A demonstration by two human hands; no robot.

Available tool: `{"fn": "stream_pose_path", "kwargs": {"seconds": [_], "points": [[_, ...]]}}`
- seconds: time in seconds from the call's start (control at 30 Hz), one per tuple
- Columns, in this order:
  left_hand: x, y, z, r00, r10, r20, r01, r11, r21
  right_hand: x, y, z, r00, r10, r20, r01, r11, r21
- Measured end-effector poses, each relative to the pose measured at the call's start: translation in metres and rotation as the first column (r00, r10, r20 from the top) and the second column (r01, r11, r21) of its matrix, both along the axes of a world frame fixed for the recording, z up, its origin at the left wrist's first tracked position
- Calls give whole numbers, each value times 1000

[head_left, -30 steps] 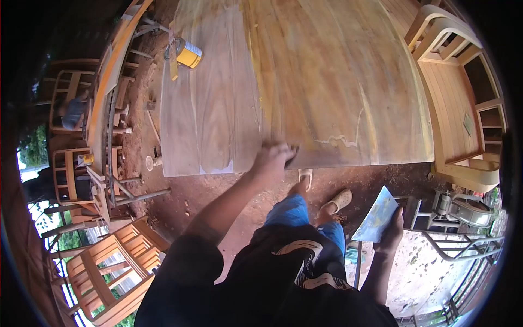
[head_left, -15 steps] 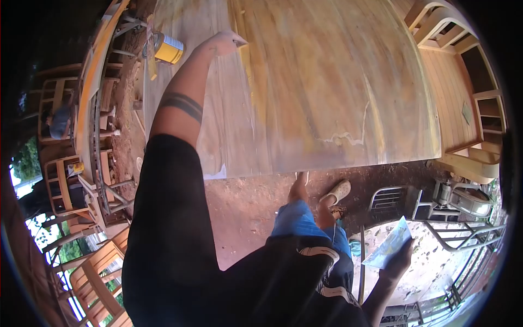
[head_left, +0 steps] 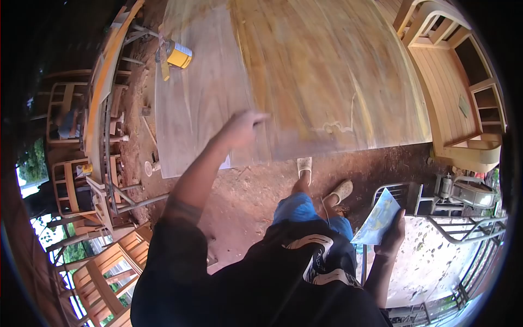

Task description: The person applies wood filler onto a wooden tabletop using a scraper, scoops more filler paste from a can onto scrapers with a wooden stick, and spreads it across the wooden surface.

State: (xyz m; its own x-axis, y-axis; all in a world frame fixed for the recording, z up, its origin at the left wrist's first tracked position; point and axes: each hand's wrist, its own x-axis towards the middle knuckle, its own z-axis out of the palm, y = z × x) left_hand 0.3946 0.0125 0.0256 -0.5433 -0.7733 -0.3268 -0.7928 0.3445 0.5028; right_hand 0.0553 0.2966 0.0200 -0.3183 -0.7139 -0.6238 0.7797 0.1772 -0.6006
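My left hand [head_left: 243, 128] is over the near part of a large wooden panel [head_left: 305, 71], close to its front edge. Its fingers are pinched together and blurred, and a thin pointed shape at the tips is too smeared to name. The panel's wood is brown and yellowish, with a paler strip on the left and a wavy light mark near the front right. On the right, away from the panel, my right hand [head_left: 393, 234] grips a stiff, light-blue sheet [head_left: 378, 218] with yellowish smears, tilted upward.
A yellow can [head_left: 178, 55] stands by the panel's left edge. Wooden bench frames [head_left: 455, 92] are at the right, more [head_left: 111, 272] at lower left. Metal frames [head_left: 468, 229] and a speckled white board [head_left: 425, 256] lie lower right. A person [head_left: 70, 124] is far left.
My left hand has drawn back across the panel toward its front edge. My right hand has shifted slightly up and left with the smeared sheet, and the view has shifted a little.
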Motion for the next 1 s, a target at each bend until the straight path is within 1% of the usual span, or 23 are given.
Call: {"fn": "stream_pose_path", "kwargs": {"seconds": [0.03, 0.07, 0.13, 0.17, 0.23, 0.3, 0.33, 0.4, 0.47, 0.5, 0.53, 0.57, 0.6, 0.63, 0.73, 0.8, 0.87, 0.9, 0.93, 0.97, 1.0], "points": [[0, -11, -7, 998, 1, -61, -10, 989, -148, 0, 3, 0, 1000, 16, -22, -15, 1000, 14], [-2, -9, -15, 999, -5, -32, -1, 985, -173, -3, 8, -4, 987, 105, -123, -111, 992, -51], [-19, 0, -37, 1000, -13, 24, 18, 975, -222, -4, 13, -5, 994, 76, -77, -77, 997, -12], [-24, 17, -46, 1000, 21, -20, -25, 960, -277, -3, 14, -5, 997, 57, -53, -57, 998, 10], [-27, 83, -57, 990, 89, -106, -123, 918, -377, -2, 21, -8, 998, 49, -51, -45, 997, 66], [-25, 130, -60, 1000, 27, 4, -22, 881, -473, 2, 21, -13, 999, 33, -43, -29, 996, 86], [-22, 138, -49, 1000, 12, 5, -10, 940, -341, 5, 22, -12, 998, 42, -40, -39, 995, 90], [-17, 135, -22, 1000, -28, -11, 27, 997, -76, 7, 19, -8, 998, 45, -47, -41, 996, 82], [-2, 93, -15, 993, 110, -45, -112, 993, -49, 5, 19, -5, 998, 57, -31, -56, 998, 28], [2, 56, -11, 948, 311, 73, -310, 950, -27, 5, 22, -3, 997, 68, -21, -67, 998, 10], [14, 14, -7, 909, 335, 250, -351, 936, 21, 7, 23, -1, 998, 42, -41, -41, 999, 29], [27, -15, -10, 888, 442, 130, -443, 896, -23, 8, 22, 0, 998, 21, -64, -17, 999, 48], [25, -42, -12, 868, 463, 177, -479, 876, 58, 9, 21, -1, 996, -2, -89, 8, 998, 62], [22, -56, -13, 849, 476, 228, -513, 846, 143, 7, 25, -1, 996, 30, -86, -26, 998, 51], [8, -37, -41, 954, 281, 100, -293, 948, 127, -6, 45, -8, 993, 108, -54, -107, 994, 23], [-18, 18, -46, 965, 231, 124, -216, 969, -122, -11, 50, -17, 992, 129, -5, -129, 991, -26], [-43, 64, -17, 979, 143, 144, -141, 990, -26, -6, 39, -14, 996, 84, -15, -84, 996, -12], [-44, 72, -13, 988, 64, 141, -76, 994, 77, 0, 34, -10, 998, 57, -22, -57, 998, -3], [-44, 77, -9, 991, -17, 130, -7, 984, 179, 6, 29, -1, 1000, -25, -14, 24, 997, -71], [-43, 76, -5, 989, -96, 111, 63, 960, 273, 2, 32, -2, 1000, -17, -4, 17, 998, -58], [-43, 66, -3, 997, -27, 71, 12, 977, 211, -2, 34, -5, 1000, -10, 5, 11, 999, -47]]}}
